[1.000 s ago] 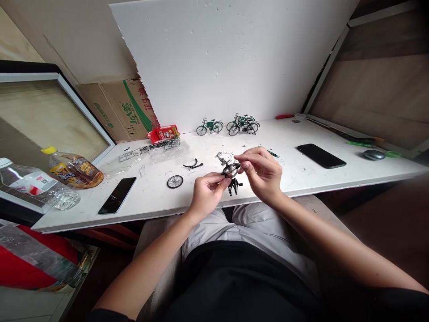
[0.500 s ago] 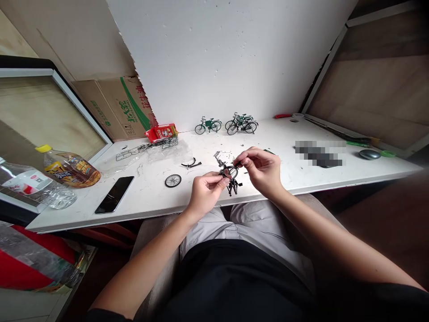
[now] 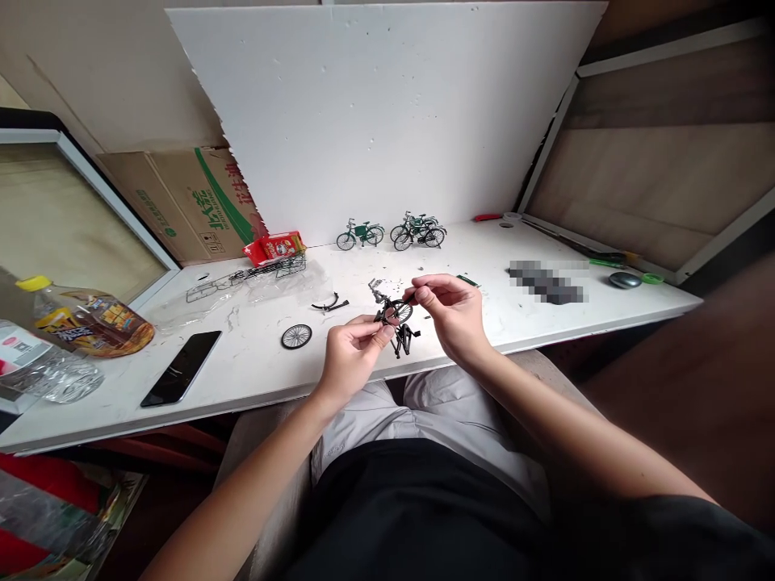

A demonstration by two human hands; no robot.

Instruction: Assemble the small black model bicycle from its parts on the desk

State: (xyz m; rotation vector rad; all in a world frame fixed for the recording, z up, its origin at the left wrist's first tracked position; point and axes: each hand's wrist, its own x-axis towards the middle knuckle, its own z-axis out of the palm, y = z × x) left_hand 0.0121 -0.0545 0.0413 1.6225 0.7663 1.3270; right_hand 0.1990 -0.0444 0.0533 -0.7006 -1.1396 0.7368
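Near the front edge of the white table, my left hand (image 3: 353, 355) pinches a black model bicycle (image 3: 404, 339), partly hidden behind its fingers. My right hand (image 3: 453, 313) has thumb and forefinger closed on a thin dark part at the bicycle's wheel. Handlebars point away from me and the dark frame hangs toward the table edge. To the left lies a loose black wheel (image 3: 296, 336), with a curved black piece (image 3: 331, 304) behind it.
Assembled model bicycles (image 3: 360, 234) stand at the back. Left are a phone (image 3: 182, 368), bottles (image 3: 90, 319), a red packet (image 3: 275, 248) and part frames. A mouse (image 3: 624, 280) and a blurred dark object (image 3: 548, 284) lie right.
The camera view has shifted, so the table things appear further left. Both hands keep hold at the bicycle, in nearly the same pose.
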